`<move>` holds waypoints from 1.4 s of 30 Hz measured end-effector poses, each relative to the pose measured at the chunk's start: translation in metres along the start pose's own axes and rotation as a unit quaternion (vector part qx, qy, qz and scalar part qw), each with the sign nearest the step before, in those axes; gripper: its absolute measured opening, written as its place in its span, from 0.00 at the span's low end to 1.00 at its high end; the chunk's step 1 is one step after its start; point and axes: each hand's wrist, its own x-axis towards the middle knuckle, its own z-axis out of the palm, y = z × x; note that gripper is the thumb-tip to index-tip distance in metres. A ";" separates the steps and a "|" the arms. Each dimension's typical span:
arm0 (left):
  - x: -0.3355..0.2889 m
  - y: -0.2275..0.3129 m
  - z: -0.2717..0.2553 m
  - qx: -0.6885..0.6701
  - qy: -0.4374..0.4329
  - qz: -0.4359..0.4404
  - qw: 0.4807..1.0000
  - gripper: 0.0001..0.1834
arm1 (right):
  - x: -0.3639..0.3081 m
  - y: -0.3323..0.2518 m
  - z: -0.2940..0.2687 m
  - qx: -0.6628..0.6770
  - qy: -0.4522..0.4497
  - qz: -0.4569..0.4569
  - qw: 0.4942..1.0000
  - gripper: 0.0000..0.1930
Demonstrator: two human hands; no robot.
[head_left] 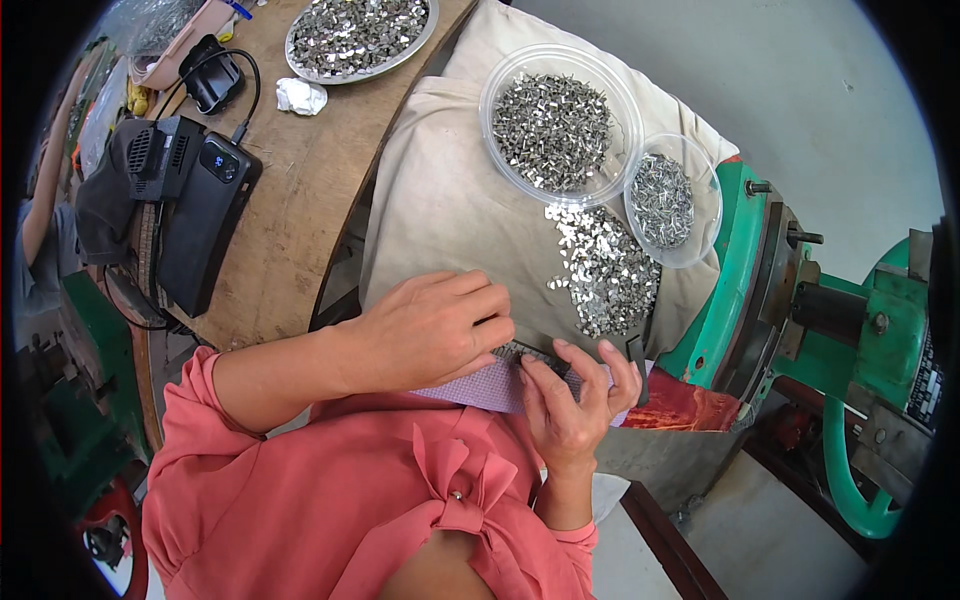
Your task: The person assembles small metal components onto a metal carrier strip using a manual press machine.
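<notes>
My left hand (440,330) reaches in from the left, its fingers curled together, fingertips down at a dark narrow metal strip (515,350). Anything pinched in those fingertips is too small or hidden to make out. From the right, my right hand (570,410) has its thumb and bent fingers on the same strip, the outer fingers slightly apart. Beneath both hands lies a lilac textured cloth (480,388) along the near edge. Just beyond, a loose pile of small shiny metal pieces (610,275) rests on the beige cloth (420,200).
Behind the pile stand a round clear tub (555,130) of small metal pieces and a smaller clear tub (665,200) of thin silvery parts. A green machine (850,320) borders the right. On the wooden table (290,190) are a metal dish (360,65) of pieces and a black power bank (210,220).
</notes>
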 end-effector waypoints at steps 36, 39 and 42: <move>0.002 -0.004 -0.004 0.122 0.007 0.050 0.991 0.12 | -0.022 0.041 -0.004 0.001 0.044 0.020 0.999 0.14; 0.003 -0.007 0.000 0.121 0.022 0.039 0.992 0.12 | -0.021 0.043 0.001 -0.009 0.066 0.018 0.998 0.13; 0.004 -0.011 0.002 0.036 0.022 -0.019 0.999 0.14 | -0.022 0.043 0.002 0.001 0.061 0.032 0.998 0.13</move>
